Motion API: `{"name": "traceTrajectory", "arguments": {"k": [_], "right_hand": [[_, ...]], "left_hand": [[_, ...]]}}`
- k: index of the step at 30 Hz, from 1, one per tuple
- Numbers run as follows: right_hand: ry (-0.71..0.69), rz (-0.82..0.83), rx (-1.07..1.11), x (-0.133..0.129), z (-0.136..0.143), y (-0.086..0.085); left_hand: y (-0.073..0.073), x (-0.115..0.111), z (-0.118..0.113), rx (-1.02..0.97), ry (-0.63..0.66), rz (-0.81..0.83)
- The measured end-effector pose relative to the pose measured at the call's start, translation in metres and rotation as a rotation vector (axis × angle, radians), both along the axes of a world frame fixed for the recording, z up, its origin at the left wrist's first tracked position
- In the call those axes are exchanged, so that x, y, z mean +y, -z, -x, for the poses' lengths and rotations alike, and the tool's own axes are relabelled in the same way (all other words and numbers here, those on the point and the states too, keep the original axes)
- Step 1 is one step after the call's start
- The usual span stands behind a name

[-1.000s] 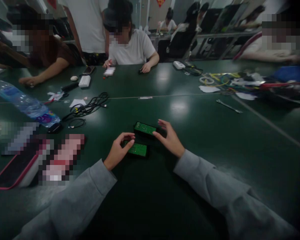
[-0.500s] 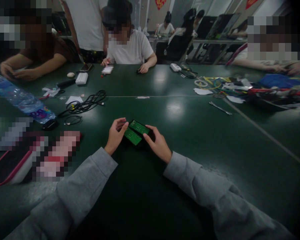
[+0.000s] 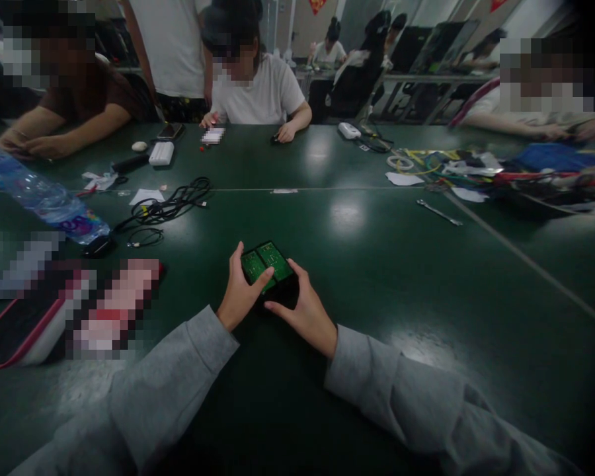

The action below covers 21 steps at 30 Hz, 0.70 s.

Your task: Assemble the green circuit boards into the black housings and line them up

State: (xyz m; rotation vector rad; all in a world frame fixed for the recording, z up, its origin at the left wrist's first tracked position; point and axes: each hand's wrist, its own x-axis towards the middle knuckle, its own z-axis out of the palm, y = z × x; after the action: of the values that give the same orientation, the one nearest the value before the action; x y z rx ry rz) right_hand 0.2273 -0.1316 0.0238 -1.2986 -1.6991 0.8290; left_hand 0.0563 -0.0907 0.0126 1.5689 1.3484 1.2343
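Two green circuit boards lie side by side, with a dark gap between them, on or in a black block-like piece. My left hand grips the left side, fingers along the edge and thumb pressed on the near part of the boards. On the opposite side my right hand holds the black piece, fingers at its right edge and thumb by its near corner. Whether the black piece touches the table beneath cannot be made out.
A tilted water bottle, black cables and a pink-edged case are at left. A wrench and tangled wires lie at right. Several people sit around the green table.
The boards have turned between my hands and now sit more squarely. My left thumb has moved onto their surface, and my right thumb has shifted down to the near corner.
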Motion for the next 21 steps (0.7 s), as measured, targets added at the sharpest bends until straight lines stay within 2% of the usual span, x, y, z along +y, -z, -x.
{"name": "traceTrajectory", "arguments": {"k": [6, 11, 14, 16, 19, 21], "right_hand": [[-0.020, 0.023, 0.091, 0.012, -0.004, -0.002], [-0.033, -0.013, 0.017, 0.030, -0.005, 0.004], [-0.003, -0.065, 0.001, 0.047, -0.009, 0.006], [0.037, -0.054, 0.014, 0.056, -0.012, 0.008], [0.057, -0.045, -0.018, 0.063, -0.014, 0.009], [0.062, -0.085, -0.053, 0.065, -0.013, 0.009]], "left_hand": [[0.002, 0.026, 0.012, 0.100, 0.165, -0.009], [0.001, 0.061, 0.032, 0.118, 0.164, 0.027], [0.005, 0.077, 0.043, 0.092, 0.099, 0.019], [0.008, 0.079, 0.045, 0.057, 0.011, -0.002], [0.010, 0.066, 0.039, 0.063, -0.134, -0.022], [0.009, 0.053, 0.030, 0.101, -0.155, 0.000]]}}
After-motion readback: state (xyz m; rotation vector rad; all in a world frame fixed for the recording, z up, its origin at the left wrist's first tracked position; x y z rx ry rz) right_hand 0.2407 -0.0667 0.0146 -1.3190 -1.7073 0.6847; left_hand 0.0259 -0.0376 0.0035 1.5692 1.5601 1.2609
